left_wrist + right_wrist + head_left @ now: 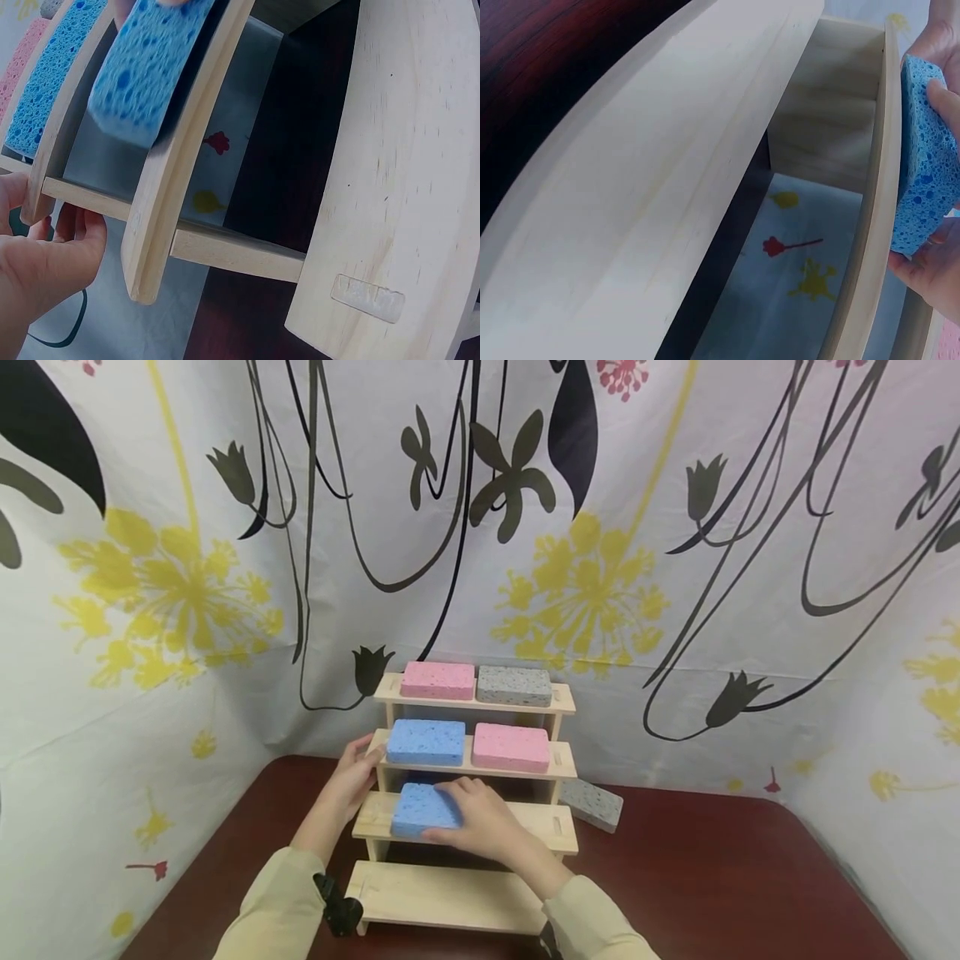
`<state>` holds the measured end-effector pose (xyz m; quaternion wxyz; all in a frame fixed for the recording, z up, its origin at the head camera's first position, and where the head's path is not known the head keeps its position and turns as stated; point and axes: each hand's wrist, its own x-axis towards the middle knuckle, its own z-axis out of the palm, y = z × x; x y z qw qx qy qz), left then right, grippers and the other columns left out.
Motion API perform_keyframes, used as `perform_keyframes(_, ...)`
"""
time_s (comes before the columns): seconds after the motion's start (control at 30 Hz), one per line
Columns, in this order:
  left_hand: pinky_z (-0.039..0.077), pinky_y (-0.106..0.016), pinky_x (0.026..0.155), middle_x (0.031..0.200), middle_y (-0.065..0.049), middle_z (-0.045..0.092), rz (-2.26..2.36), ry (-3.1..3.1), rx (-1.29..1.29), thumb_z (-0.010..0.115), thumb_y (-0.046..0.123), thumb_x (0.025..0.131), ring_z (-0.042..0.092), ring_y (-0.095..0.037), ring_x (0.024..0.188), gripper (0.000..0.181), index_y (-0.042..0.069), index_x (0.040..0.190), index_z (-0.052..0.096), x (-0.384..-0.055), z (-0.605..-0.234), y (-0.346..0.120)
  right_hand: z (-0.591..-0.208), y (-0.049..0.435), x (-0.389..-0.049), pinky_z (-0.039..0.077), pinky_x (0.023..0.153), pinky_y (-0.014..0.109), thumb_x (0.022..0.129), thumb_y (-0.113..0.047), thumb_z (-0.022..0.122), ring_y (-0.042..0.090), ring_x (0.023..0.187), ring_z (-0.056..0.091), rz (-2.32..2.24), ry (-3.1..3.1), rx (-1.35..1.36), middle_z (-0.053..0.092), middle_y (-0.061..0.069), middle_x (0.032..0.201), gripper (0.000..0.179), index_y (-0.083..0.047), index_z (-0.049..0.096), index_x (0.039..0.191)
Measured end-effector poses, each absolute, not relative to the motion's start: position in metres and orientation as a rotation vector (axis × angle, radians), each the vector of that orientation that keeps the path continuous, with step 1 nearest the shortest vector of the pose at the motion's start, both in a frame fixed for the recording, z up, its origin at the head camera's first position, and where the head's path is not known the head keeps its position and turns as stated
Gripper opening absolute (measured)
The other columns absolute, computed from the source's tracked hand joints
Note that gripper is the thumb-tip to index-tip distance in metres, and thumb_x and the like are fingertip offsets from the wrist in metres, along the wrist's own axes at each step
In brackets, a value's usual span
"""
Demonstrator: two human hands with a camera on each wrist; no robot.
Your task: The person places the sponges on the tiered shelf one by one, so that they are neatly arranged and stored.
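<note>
My right hand (483, 818) grips a blue sponge (423, 811) at the left part of the second tier from the bottom (528, 822) of a wooden stepped rack. The thumb lies along its front side, the fingers over its top. In the left wrist view this blue sponge (142, 75) is slightly blurred; whether it rests fully on the board, I cannot tell. My left hand (352, 781) holds the left end of the tier above, beside another blue sponge (426, 742). In the left wrist view, the left hand (56, 262) has thumb and fingers around that board's end.
A pink sponge (512, 747) shares the third tier. On the top tier sit a pink sponge (438, 680) and a grey sponge (513, 686). Another grey sponge (592, 804) lies on the dark red table (712, 877), right of the rack. Patterned cloth (645, 635) hangs behind.
</note>
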<state>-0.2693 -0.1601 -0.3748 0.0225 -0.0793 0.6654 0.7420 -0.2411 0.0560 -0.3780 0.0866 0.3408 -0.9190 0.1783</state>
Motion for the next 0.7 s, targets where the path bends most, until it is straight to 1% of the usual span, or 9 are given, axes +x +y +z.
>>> perform_keyframes(0.2,0.016,-0.043,0.116,0.148,-0.026,0.015,2.291,2.076,-0.259,0.041,0.018,0.097,0.022,-0.034,0.137,0.060,0.006,0.145,0.008,-0.267,-0.374,-0.160,-0.382,0.043,-0.243,0.047,0.091,0.034,0.074,-0.059,0.063,0.020,0.103,0.055,0.499,-2.726,1.036,0.058,0.006,0.116,0.069,-0.013,0.053,0.125)
perform_keyframes(0.4,0.015,-0.044,0.116,0.148,-0.025,0.015,2.276,2.086,-0.264,0.042,0.020,0.097,0.020,-0.034,0.138,0.060,0.007,0.145,0.008,-0.267,-0.377,-0.160,-0.388,0.040,-0.243,0.047,0.092,0.034,0.073,-0.060,0.064,0.019,0.104,0.053,0.460,-2.738,1.029,0.056,0.006,0.117,0.073,-0.014,0.050,0.127)
perform_keyframes(0.57,0.013,-0.046,0.116,0.148,-0.024,0.016,2.279,2.091,-0.252,0.041,0.020,0.097,0.019,-0.033,0.139,0.060,0.008,0.145,0.008,-0.267,-0.377,-0.160,-0.390,0.042,-0.242,0.044,0.095,0.038,0.072,-0.060,0.065,0.022,0.109,0.050,0.432,-2.720,1.059,0.053,0.007,0.122,0.078,-0.013,0.045,0.132)
perform_keyframes(0.7,0.013,-0.046,0.116,0.149,-0.024,0.015,2.274,2.088,-0.246,0.041,0.020,0.097,0.017,-0.034,0.139,0.061,0.008,0.146,0.007,-0.266,-0.375,-0.161,-0.391,0.049,-0.241,0.042,0.099,0.041,0.070,-0.059,0.067,0.024,0.116,0.047,0.434,-2.673,1.069,0.049,0.008,0.128,0.084,-0.013,0.041,0.135)
